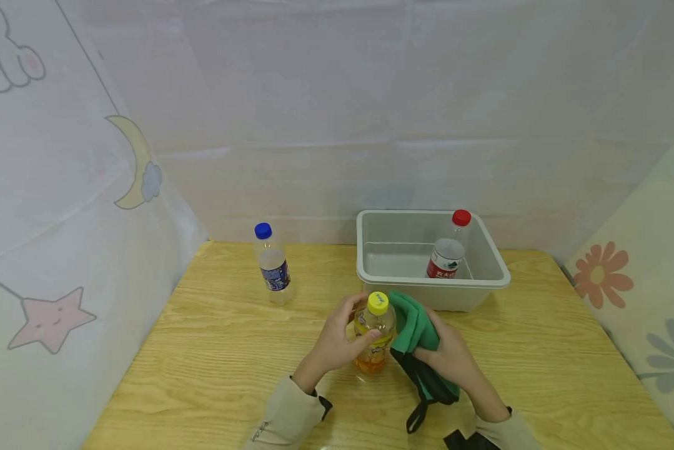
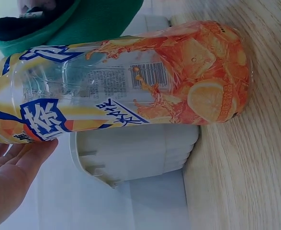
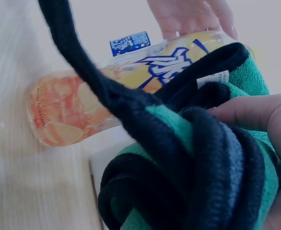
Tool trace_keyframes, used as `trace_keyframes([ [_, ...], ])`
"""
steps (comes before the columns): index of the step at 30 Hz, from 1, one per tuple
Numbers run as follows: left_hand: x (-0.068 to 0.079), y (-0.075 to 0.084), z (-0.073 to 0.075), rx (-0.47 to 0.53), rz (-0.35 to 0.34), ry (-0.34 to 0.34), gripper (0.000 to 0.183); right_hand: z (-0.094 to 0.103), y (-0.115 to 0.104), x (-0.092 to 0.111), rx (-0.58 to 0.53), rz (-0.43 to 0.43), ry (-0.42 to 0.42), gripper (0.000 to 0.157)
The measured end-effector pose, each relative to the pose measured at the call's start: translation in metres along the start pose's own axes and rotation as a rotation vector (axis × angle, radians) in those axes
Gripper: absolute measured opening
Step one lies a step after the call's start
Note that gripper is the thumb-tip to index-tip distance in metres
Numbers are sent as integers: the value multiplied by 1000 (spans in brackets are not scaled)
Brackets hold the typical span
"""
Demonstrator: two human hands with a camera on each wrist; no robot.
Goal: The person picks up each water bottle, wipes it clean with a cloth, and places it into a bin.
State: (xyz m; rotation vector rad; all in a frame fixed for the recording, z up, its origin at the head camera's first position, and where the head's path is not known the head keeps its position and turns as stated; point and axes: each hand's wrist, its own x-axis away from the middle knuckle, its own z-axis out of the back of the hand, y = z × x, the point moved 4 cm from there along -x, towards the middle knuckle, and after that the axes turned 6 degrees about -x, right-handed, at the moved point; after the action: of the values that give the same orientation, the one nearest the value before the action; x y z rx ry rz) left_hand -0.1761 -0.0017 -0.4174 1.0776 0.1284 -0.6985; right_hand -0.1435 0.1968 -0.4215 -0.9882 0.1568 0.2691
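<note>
A clear plastic drink bottle with a yellow cap and an orange-fruit label stands upright on the table. My left hand holds it round the upper part, thumb across the near side. In the left wrist view the label of the bottle faces the camera. My right hand grips a bunched green cloth with black edging and a hanging loop. The cloth lies against or very near the bottle's right side; whether they touch I cannot tell. Part of the right hand is hidden behind its folds.
Behind the hands sits a light grey plastic bin, with a red-capped water bottle leaning inside. A blue-capped bottle stands at the left on the wooden table. Printed fabric hangs around the table.
</note>
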Motion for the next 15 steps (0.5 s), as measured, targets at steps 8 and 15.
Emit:
trace_keyframes([
  [8,1,2,2,-23,-15,21,52,1,-12,-4,16,19,2,70],
  [15,1,2,3,-74,-26,58,52,3,-23,-11,40,42,-2,69],
])
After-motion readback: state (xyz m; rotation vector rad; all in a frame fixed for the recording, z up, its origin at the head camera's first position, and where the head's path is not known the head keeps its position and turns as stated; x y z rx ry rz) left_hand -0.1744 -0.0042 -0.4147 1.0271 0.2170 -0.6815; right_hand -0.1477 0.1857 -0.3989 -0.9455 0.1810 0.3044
